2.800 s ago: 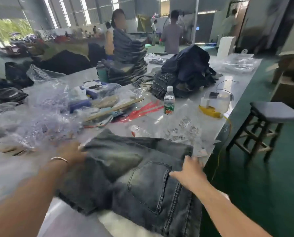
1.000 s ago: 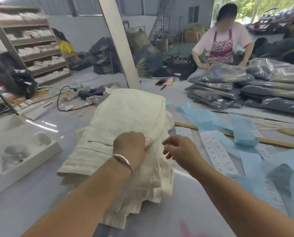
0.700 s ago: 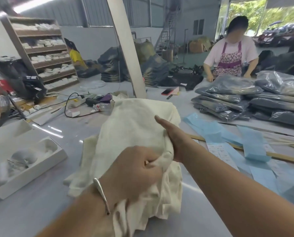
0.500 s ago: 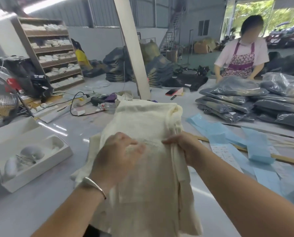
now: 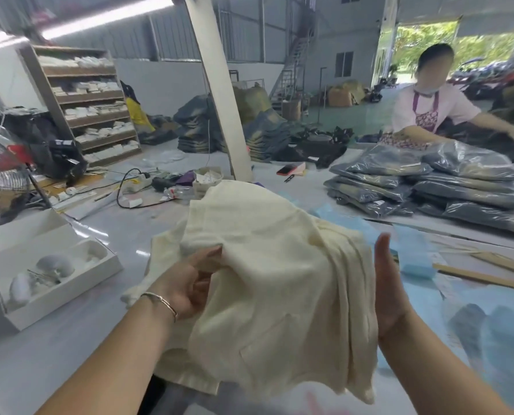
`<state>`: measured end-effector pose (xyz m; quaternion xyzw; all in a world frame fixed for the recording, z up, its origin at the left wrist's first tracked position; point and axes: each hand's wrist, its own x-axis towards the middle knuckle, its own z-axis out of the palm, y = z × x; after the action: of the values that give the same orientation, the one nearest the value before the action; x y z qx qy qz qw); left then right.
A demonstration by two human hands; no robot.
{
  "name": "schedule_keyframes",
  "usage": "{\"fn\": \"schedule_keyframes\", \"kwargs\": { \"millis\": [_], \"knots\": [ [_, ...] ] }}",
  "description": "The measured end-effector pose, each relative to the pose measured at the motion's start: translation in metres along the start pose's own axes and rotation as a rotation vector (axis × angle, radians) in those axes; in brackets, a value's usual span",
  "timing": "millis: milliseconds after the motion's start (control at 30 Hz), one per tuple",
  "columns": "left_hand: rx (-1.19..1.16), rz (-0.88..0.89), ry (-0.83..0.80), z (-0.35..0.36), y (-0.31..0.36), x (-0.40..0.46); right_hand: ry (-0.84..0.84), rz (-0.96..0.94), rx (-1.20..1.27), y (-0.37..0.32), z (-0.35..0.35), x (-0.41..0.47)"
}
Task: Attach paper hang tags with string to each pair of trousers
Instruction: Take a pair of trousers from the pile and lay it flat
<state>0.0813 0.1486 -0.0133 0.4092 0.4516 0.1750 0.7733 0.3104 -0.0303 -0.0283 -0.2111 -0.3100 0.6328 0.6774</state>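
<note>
A pair of cream trousers [image 5: 273, 283] is bunched and lifted above a pile of more cream cloth on the white table [image 5: 70, 363], in the middle of the head view. My left hand [image 5: 187, 286], with a bracelet on its wrist, grips a fold on the trousers' left side, its fingers tucked under the cloth. My right hand [image 5: 389, 286] is flat with straight fingers and rests against the trousers' right edge. I see no hang tag or string on the trousers.
A white box [image 5: 100, 274] with pale bundles stands at the left. Blue paper sheets [image 5: 414, 253] and a wooden stick [image 5: 489, 277] lie at the right. Bagged dark trousers [image 5: 429, 187] are stacked far right, with a person [image 5: 429, 109] behind them. A pillar [image 5: 220, 85] rises mid-table.
Both hands gripped the cream trousers' top edge half a second ago. Now my right hand has let go and lies flat at the side, and my left hand has shifted under a fold.
</note>
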Motion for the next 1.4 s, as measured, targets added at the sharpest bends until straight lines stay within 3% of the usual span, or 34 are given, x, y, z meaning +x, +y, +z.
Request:
{"fn": "schedule_keyframes", "kwargs": {
  "millis": [167, 267, 400, 467, 600, 700, 833, 933, 1067, 1133, 1233, 1333, 1400],
  "knots": [
    [-0.018, 0.116, -0.024, 0.021, -0.054, -0.028, 0.217, 0.167, -0.235, 0.006, 0.004, -0.039],
    [-0.258, 0.345, -0.133, 0.037, -0.073, -0.053, 0.189, 0.167, -0.319, -0.008, 0.013, -0.062],
    [-0.441, 0.652, 0.071, 0.058, -0.098, -0.086, 0.096, 0.081, -0.222, -0.017, 0.032, -0.101],
    [-0.416, 0.71, 0.044, 0.062, -0.119, -0.104, 0.053, 0.089, -0.156, -0.017, 0.039, -0.127],
    [-0.397, 0.824, -0.073, 0.073, -0.125, -0.162, 0.13, 0.25, -0.332, -0.024, 0.055, -0.182],
    [-0.202, 0.76, -0.067, 0.112, -0.119, -0.212, 0.074, 0.326, -0.474, -0.037, 0.068, -0.235],
    [-0.061, 0.663, -0.057, 0.158, -0.133, -0.263, 0.137, 0.069, -0.423, -0.059, 0.065, -0.298],
    [-0.114, 0.706, -0.19, 0.176, -0.142, -0.294, 0.17, -0.118, -0.237, -0.073, 0.055, -0.339],
    [0.083, 0.729, -0.317, 0.197, -0.164, -0.322, -0.016, 0.014, -0.299, -0.087, 0.061, -0.383],
    [0.215, 0.733, -0.267, 0.203, -0.172, -0.331, 0.049, 0.023, -0.41, -0.099, 0.064, -0.395],
    [0.201, 0.805, -0.076, 0.203, -0.173, -0.343, 0.246, -0.21, -0.495, -0.127, 0.071, -0.414],
    [0.163, 0.93, 0.011, 0.208, -0.17, -0.354, 0.282, -0.371, -0.531, -0.142, 0.076, -0.43],
    [0.15, 1.006, 0.046, 0.214, -0.167, -0.362, 0.215, -0.406, -0.505, -0.145, 0.08, -0.437]
  ]
}}
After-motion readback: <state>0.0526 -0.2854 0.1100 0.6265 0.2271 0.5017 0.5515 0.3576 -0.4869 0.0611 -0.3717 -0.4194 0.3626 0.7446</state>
